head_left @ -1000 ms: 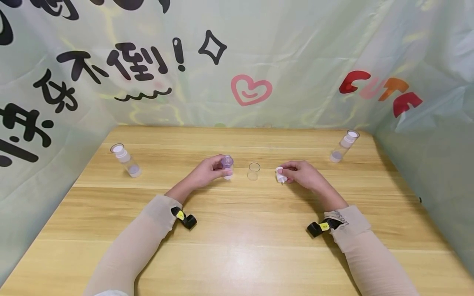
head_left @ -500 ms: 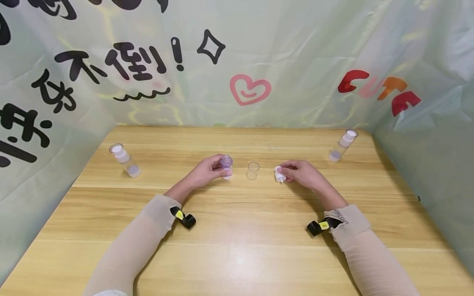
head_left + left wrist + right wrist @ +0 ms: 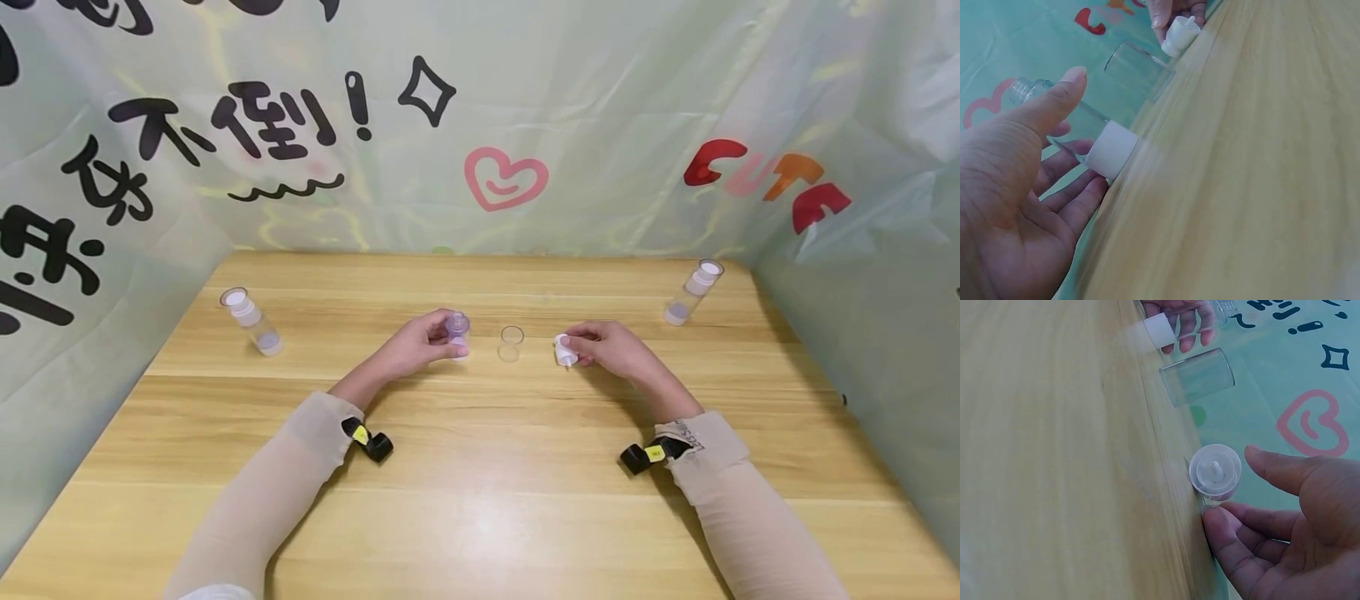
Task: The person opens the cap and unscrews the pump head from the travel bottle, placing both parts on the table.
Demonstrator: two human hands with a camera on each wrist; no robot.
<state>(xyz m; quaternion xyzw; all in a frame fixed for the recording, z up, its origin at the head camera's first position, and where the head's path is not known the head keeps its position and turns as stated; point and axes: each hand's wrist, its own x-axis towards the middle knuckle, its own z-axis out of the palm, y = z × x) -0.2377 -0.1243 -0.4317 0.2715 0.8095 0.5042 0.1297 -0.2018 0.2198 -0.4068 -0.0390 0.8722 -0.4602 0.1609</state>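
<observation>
Bottle [image 3: 458, 328] sits gripped in the left hand [image 3: 415, 343] while the right hand [image 3: 617, 347] pinches a white pump [image 3: 564, 351], clear cap [image 3: 1197, 376] between.

Beige sleeves [image 3: 266, 492] end beside black wrist cameras [image 3: 379, 448], each marked with a yellow label [image 3: 362, 435].

The two arms [image 3: 281, 479] I watch from far away are stretched out, one on each side of the clear cup [image 3: 1197, 377], slanting in toward it. I see the left hand [image 3: 408, 347] near the cup's left side, thumb and fingers curled in a grip. The right hand [image 3: 615, 350] is near its right side, pinching.
</observation>
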